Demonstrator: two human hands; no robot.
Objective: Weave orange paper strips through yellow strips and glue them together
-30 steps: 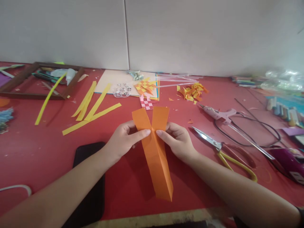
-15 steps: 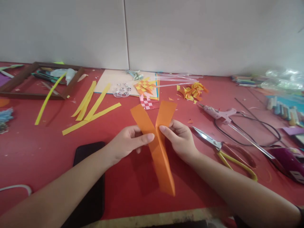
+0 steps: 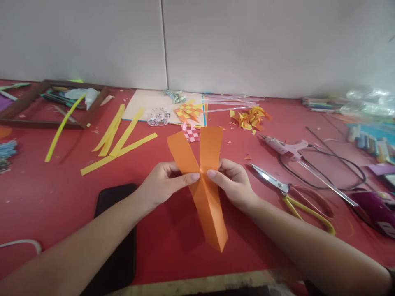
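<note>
An orange paper strip [image 3: 207, 201], slit from its far end into two flaps and creased down the middle, is held above the red table. My left hand [image 3: 168, 181] pinches its left flap near the base of the slit, thumb on top and fingers behind. On the other side, my right hand [image 3: 233, 179] pinches the right flap the same way. The near end of the paper hangs free and points toward me. Just beyond the flaps lies a small pink-and-red woven paper piece [image 3: 191, 135]. A black phone [image 3: 119, 230] rests under my left forearm.
Yellow paper strips [image 3: 119, 160] lie to the left, near a brown wooden frame [image 3: 40, 122]. Scissors [image 3: 274, 179] and a pink glue gun [image 3: 285, 148] with its cord are on the right. Orange and yellow scraps [image 3: 251, 118] are piled behind. A purple tool [image 3: 375, 209] sits far right.
The right flap has swung more upright and its face has turned toward me. The gap between the flaps has widened, and the lower part of the paper has spread flatter along its crease.
</note>
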